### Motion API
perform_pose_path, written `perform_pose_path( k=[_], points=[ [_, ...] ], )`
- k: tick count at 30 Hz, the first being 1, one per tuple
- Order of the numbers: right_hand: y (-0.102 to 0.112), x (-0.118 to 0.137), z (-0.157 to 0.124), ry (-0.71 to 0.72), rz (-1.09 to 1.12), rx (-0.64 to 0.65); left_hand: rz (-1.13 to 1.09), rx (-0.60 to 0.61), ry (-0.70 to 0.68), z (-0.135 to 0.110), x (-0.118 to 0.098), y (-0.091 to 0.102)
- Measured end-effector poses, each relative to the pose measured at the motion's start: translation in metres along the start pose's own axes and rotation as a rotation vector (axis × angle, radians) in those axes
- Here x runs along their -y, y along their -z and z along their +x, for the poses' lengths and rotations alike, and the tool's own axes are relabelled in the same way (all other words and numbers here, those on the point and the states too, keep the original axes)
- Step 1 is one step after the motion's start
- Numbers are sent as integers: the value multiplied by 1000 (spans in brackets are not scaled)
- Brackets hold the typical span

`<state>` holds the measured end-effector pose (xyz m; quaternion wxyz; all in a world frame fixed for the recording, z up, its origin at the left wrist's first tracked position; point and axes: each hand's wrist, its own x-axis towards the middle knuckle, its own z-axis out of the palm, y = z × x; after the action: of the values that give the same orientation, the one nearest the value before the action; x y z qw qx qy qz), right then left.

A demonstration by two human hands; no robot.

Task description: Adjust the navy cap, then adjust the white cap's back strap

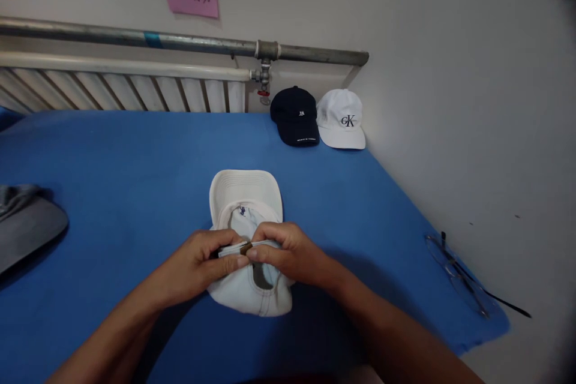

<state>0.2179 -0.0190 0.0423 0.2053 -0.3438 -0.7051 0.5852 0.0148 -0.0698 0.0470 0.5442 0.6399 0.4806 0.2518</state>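
A pale baseball cap [245, 189] lies underside up in the middle of the blue-covered table [135, 168], its brim pointing away from me. My left hand [209, 261] pinches the strap at the back of the cap from the left. From the right, my right hand [285, 249] grips the same strap, thumb and fingers closed beside a small brass-coloured buckle [245, 248]. The strap's opening shows below the fingers. Inside the crown is a small dark emblem. Parts of the strap are hidden under my fingertips.
A black cap [294, 114] and a white cap [341, 120] sit side by side at the back, near a valve, pipe [202, 44] and radiator [121, 87]. At the left edge lies a grey cap [33, 228]. Glasses [459, 273] rest by the right wall.
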Motion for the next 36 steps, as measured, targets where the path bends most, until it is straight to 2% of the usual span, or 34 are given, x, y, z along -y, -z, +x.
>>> perform_pose_path(
  k=[7,15,17,20,25,28,30,34,36],
  points=[
    [0,-4,-1,244,-254,64,76,-31,-23,1,-3,0],
    [-2,-9,0,306,-366,69,180,-27,-81,3,1,3],
    [-2,-10,2,266,-285,49,116,-21,-60,4,2,6],
    [-2,-11,4,126,-77,38,-18,-3,-4,3,2,11],
    [-4,-9,6,-3,206,22,-131,-223,-20,-1,6,19],
    [-1,-8,5,-43,347,42,-159,-321,-84,-3,7,21],
    [6,-10,5,-50,399,73,-75,-338,-155,-4,7,22],
    [21,-14,5,-25,479,105,397,-290,-280,-4,7,25],
    [26,-14,4,-31,472,105,511,-242,-297,-3,7,26]
  ],
)
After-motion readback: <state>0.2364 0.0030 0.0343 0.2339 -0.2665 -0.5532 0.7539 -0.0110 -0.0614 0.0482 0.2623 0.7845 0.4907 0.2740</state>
